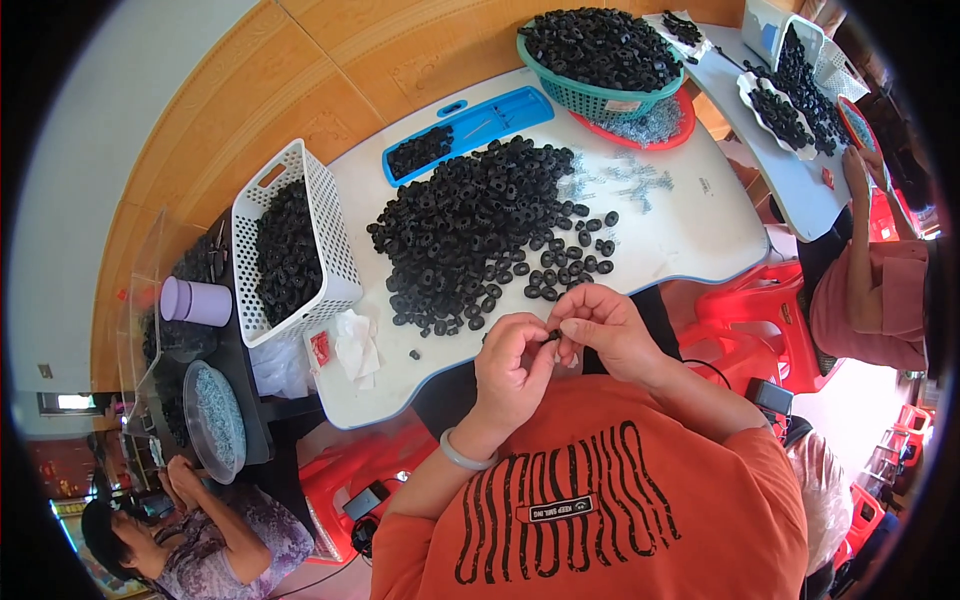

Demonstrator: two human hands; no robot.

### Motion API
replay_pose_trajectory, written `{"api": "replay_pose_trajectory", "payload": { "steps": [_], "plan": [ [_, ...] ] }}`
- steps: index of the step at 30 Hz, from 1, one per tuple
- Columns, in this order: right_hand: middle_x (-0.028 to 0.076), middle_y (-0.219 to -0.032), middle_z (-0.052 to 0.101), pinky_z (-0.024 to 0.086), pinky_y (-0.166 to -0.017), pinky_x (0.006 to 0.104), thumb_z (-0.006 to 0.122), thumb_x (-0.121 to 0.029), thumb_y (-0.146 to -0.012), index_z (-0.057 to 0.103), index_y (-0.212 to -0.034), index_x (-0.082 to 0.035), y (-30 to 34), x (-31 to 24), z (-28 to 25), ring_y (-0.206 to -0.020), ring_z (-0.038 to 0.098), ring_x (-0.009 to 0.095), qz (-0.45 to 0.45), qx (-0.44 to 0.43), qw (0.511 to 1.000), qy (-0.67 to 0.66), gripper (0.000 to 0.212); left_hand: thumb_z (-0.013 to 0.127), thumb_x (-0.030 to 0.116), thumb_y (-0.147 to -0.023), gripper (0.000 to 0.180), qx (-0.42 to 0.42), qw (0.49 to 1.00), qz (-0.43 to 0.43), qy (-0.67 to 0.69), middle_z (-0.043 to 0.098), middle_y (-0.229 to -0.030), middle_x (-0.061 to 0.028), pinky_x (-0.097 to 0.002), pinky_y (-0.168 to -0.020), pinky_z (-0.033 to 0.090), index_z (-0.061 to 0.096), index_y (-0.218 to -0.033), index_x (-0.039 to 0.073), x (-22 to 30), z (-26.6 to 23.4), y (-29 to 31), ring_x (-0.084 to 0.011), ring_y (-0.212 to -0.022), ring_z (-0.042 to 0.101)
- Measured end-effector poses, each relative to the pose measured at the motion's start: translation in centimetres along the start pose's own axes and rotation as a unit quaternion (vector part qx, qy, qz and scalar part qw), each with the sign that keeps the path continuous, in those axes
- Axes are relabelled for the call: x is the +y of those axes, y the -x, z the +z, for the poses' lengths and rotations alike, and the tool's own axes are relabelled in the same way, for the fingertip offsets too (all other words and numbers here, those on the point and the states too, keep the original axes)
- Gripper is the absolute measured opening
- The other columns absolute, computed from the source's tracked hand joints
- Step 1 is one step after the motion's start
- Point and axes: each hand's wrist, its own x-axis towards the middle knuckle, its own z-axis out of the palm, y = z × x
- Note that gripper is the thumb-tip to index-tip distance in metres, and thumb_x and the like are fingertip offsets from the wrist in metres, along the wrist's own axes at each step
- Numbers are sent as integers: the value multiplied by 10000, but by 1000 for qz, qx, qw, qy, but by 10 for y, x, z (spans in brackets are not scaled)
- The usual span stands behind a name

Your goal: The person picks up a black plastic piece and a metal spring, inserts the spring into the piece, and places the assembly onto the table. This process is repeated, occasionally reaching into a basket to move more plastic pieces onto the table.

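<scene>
Both my hands meet just off the near edge of the white table. Between the fingertips is a small black part, mostly covered, so its exact shape is hard to make out. My left hand, with a pale bangle at its wrist, pinches it from one side. From the other side the thumb and fingers of my right hand close on it. Just beyond them lies a large heap of small black oval rings, with loose ones scattered at its right.
A white perforated basket of black parts stands left, a blue tray behind the heap. At the back a green basket sits over a red basin of small clear pieces. Two people work nearby, left and right; red stools flank me.
</scene>
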Motion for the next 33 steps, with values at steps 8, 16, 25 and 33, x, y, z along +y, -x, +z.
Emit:
{"api": "replay_pose_trajectory", "payload": {
  "steps": [8, 16, 25, 33],
  "plan": [
    [31, -999, 730, 598, -758, 267, 669, -10, -1047, 697, -1102, -18, -38, -2, -33, -837, 704, 94, -11, 54, 996, 67, 62, 744, -78, -938, 116, 3, 994, -85, 72, 712, -1021, -109, -301, -757, 599, 662, -978, -6, -42, 25, 4, -196, -861, 722],
    [-2, -977, 747, 562, -745, 255, 693, -41, -1043, 734, -1102, -8, -71, -22, -107, -829, 678, 69, -190, 197, 931, 242, 79, 735, -85, -949, 117, 128, 983, -77, 105, 709, -1078, -122, -277, -747, 594, 700, -1038, -17, -88, 10, -3, -146, -859, 697],
    [153, -1048, 726, 592, -780, 422, 789, -85, -922, 747, -1109, -54, -76, -44, -158, -790, 718, 325, -204, 291, 714, 603, 195, 842, 16, -855, 297, -56, 975, 81, -199, 714, -1116, -127, -399, -805, 599, 782, -1144, 44, -67, 31, -26, -317, -977, 696],
    [147, -1045, 720, 592, -789, 432, 781, -90, -927, 745, -1095, -58, -99, -43, -152, -830, 717, 333, -203, 277, 694, 633, 174, 708, 7, -851, 412, -92, 949, 110, -281, 677, -1118, -123, -427, -827, 591, 717, -1262, 33, -87, 31, -23, -327, -979, 669]
  ]
}}
